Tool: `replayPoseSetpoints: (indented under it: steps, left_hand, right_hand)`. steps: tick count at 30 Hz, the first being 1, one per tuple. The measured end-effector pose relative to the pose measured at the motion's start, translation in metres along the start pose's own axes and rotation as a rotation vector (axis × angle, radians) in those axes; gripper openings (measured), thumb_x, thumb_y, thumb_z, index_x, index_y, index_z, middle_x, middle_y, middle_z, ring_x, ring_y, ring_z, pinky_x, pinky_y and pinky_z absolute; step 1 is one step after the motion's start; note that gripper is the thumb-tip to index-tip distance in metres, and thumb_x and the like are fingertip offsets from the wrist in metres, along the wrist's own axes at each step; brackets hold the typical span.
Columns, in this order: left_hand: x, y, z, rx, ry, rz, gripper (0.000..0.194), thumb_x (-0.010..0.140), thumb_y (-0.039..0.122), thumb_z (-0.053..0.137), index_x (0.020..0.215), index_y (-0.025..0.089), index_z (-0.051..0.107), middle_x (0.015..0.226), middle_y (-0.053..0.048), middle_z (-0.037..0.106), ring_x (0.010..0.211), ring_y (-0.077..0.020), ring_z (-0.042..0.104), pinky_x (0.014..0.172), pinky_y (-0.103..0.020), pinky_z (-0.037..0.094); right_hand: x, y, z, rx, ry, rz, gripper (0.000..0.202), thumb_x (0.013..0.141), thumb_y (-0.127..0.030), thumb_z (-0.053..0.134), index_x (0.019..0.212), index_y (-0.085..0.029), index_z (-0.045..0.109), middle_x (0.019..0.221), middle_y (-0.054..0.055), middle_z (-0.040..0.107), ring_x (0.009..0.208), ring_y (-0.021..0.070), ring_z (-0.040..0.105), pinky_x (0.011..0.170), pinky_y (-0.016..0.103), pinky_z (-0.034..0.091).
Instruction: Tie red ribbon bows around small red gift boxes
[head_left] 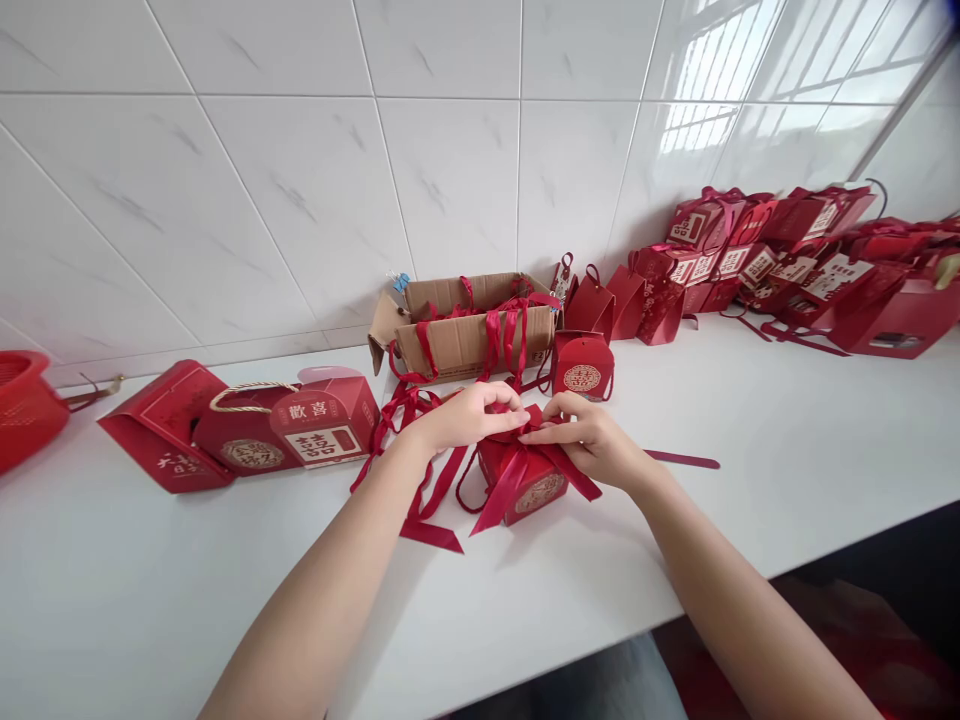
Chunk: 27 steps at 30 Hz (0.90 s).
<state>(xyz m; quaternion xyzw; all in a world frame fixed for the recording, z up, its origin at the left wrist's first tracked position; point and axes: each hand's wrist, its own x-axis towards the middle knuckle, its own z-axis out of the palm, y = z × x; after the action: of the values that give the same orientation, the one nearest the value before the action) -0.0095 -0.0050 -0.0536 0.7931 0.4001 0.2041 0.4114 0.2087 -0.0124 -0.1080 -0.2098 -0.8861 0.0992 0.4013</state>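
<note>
A small red gift box with a gold round emblem stands on the white table, with a red ribbon across its top and two tails hanging down its front. My left hand pinches the ribbon at the top left of the box. From the right, my right hand has its fingers closed on the same ribbon, close to the left fingertips. The knot between them is partly hidden by the fingers. A dark red cord loop hangs at the box's left side.
Behind the hands is an open cardboard box with red ribbons spilling out. Another red box stands beside it. Larger red boxes are at left, near a red basket. Many red boxes are stacked at back right.
</note>
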Motion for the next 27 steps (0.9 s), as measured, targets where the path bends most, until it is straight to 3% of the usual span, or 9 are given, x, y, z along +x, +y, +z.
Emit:
replayPoseSetpoints:
  steps: [5, 14, 20, 27]
  left_hand:
    - [-0.0005, 0.0004, -0.0011, -0.096, -0.066, -0.001, 0.026, 0.083, 0.043, 0.056, 0.082, 0.018, 0.058, 0.082, 0.000, 0.055, 0.076, -0.0132, 0.050, 0.071, -0.028, 0.042]
    - [0.0019, 0.0012, 0.0065, -0.158, -0.019, -0.008, 0.029, 0.084, 0.045, 0.056, 0.081, 0.017, 0.059, 0.083, -0.001, 0.057, 0.077, -0.0132, 0.052, 0.073, -0.028, 0.042]
    - [0.0012, 0.0015, 0.0045, -0.184, -0.029, -0.031, 0.041, 0.077, 0.046, 0.066, 0.107, 0.021, 0.055, 0.079, 0.000, 0.057, 0.076, -0.0144, 0.055, 0.075, -0.033, 0.046]
    - [-0.0041, 0.0030, -0.0027, -0.122, -0.090, -0.019, 0.034, 0.076, 0.038, 0.069, 0.103, 0.019, 0.058, 0.100, -0.006, 0.062, 0.095, -0.0185, 0.058, 0.085, -0.036, 0.048]
  right_hand:
    - [0.0000, 0.0002, 0.0005, -0.005, -0.001, 0.012, 0.046, 0.083, 0.001, 0.041, 0.100, -0.027, 0.072, 0.089, 0.006, 0.057, 0.078, 0.0146, 0.056, 0.064, 0.030, 0.053]
    - [0.0019, -0.0013, 0.0017, 0.020, 0.007, -0.005, 0.045, 0.083, 0.001, 0.040, 0.101, -0.025, 0.072, 0.089, 0.006, 0.058, 0.078, 0.0148, 0.056, 0.066, 0.031, 0.053]
    - [0.0014, -0.0015, 0.0014, -0.009, -0.003, 0.009, 0.041, 0.085, -0.002, 0.043, 0.099, -0.027, 0.073, 0.087, 0.006, 0.058, 0.078, 0.0154, 0.056, 0.066, 0.032, 0.054]
    - [0.0000, -0.0002, 0.0018, -0.022, -0.013, 0.016, 0.040, 0.086, -0.002, 0.044, 0.098, -0.027, 0.073, 0.089, 0.007, 0.058, 0.080, 0.0161, 0.056, 0.065, 0.032, 0.053]
